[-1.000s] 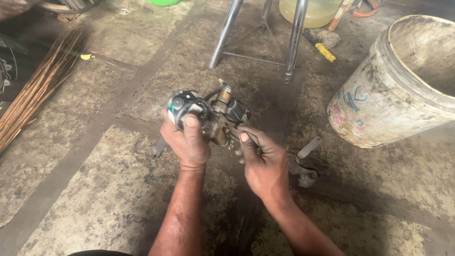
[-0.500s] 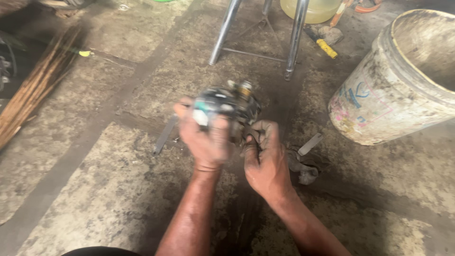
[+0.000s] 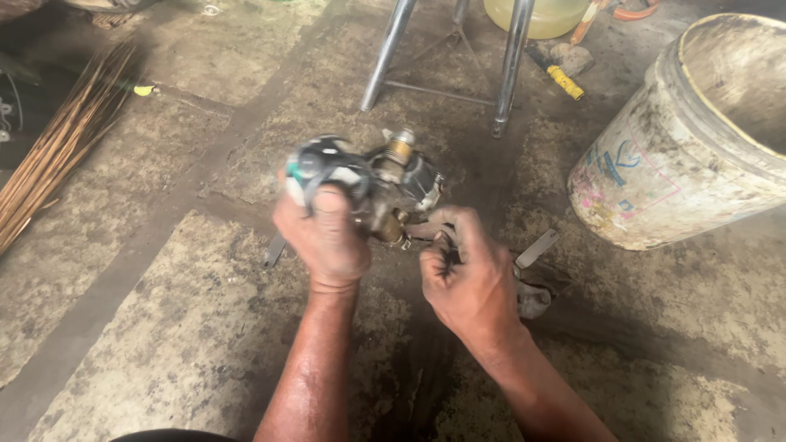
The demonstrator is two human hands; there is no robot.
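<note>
Rough, stained concrete (image 3: pixel 147 327) made up the floor, mottled grey and tan, with a darker oily strip running across it. Nearest the camera, two bare forearms reached forward over that floor. The left hand (image 3: pixel 323 237) was closed in a full fist around one end of a small engine part (image 3: pixel 368 184), a lumpy, greasy block of grey cast metal with a rounded dark cap, a patch of green and a short brass fitting standing up on top. The part was held up off the floor, between the two hands and a little above them. The right hand (image 3: pixel 467 274) was curled against the part's lower side, fingers bent inward and smeared with black grease; whether they pinched anything small I could not tell. Just beyond the right hand lay a flat metal tool (image 3: pixel 536 248) on the floor. Farther right stood a dirty white plastic bucket (image 3: pixel 655 180), round and scuffed. At the left edge lay a bundle of thin brown sticks (image 3: pixel 57 155). Farthest back rose the shiny steel legs of a stool (image 3: pixel 512 65), with a yellow-handled hammer (image 3: pixel 561 72) lying beside them.
</note>
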